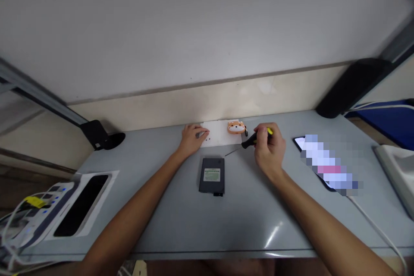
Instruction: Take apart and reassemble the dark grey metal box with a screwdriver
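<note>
My right hand (270, 148) is closed around a screwdriver (250, 140) with a black and yellow handle. Its thin shaft slants down to the left, the tip near the upper right corner of a dark flat box-shaped device (211, 187) with a pale green and white label. My left hand (193, 140) rests at the left end of a white paper sheet (220, 136), thumb and fingertips close together; whatever they pinch is too small to make out. Several tiny dark bits, perhaps screws, lie on the paper beside those fingertips. An orange animal-face case (236, 127) sits on the sheet's right part.
A lit phone (323, 164) with a white cable lies on the right. On the left are a dark phone (82, 205) on white paper and a power strip (48, 211) with cables. Black stands (97, 136) and a white tray-like object (396, 172) flank the grey table (194, 228).
</note>
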A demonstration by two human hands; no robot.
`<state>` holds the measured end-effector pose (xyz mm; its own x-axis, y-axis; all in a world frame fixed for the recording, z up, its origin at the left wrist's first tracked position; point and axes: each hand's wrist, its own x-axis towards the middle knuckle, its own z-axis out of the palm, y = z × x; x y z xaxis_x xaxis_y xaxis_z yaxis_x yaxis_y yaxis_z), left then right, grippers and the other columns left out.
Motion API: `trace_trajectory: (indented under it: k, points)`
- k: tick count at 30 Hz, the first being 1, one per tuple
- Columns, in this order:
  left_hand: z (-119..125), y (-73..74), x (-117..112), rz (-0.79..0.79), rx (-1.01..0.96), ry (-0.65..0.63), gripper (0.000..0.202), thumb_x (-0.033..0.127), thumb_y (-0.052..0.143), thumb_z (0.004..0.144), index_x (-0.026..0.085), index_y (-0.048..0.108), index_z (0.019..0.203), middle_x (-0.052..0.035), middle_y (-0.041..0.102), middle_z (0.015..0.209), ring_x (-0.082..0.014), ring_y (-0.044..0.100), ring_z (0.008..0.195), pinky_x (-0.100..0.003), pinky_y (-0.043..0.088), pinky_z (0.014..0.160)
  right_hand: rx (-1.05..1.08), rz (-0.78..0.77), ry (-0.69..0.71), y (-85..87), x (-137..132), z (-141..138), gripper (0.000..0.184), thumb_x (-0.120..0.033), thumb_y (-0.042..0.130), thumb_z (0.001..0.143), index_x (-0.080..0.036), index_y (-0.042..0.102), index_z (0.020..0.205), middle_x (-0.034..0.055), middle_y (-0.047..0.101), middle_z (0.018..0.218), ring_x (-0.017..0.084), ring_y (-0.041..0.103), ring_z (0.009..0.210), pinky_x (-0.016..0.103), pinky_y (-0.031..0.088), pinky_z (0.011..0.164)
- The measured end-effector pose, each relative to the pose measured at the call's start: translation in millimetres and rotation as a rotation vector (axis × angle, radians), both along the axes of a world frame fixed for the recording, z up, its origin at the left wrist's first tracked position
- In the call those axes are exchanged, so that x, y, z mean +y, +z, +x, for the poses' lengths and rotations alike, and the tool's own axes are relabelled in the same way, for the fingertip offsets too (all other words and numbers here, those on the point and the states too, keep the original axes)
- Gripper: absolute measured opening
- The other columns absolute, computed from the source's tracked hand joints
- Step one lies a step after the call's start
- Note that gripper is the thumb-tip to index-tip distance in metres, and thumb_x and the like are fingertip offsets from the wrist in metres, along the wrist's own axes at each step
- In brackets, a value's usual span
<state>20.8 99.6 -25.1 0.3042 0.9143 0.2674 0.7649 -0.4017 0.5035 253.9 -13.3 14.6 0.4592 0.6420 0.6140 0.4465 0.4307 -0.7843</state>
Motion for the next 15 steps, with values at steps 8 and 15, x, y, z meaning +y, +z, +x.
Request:
trace_trajectory:
  k: [8, 15]
  points:
    - [-2.6, -1.6, -0.2, -0.056, 0.012, -0.015, 0.016, 0.031, 0.069, 0.093, 0.028, 0.082, 0.102, -0.0071, 0.068, 0.116, -0.0279, 0.059, 0.119, -0.051, 0.041, 0.111, 0.010, -0.009, -0.005, 4.7, 0.1, 0.7, 0.030, -0.045, 0.052, 0.099, -0.023, 0.057, 0.079, -0.0051, 0.054, 0.057, 0.010, 0.050, 0.046, 0.021, 0.043, 0.046]
    - [-5.1, -0.4, -0.6, -0.029, -0.005, -0.057, 0.022, 0.026, 0.060, 0.097, 0.027, 0.081, 0.101, -0.0053, 0.069, 0.112, -0.0250, 0.060, 0.115, -0.049, 0.042, 0.111, -0.026, 0.004, -0.008, 5.8, -0.9, 0.7, 0.032, -0.047, 0.051, 0.099, -0.023, 0.056, 0.078, -0.0042, 0.056, 0.057, 0.010, 0.051, 0.045, 0.022, 0.042, 0.046]
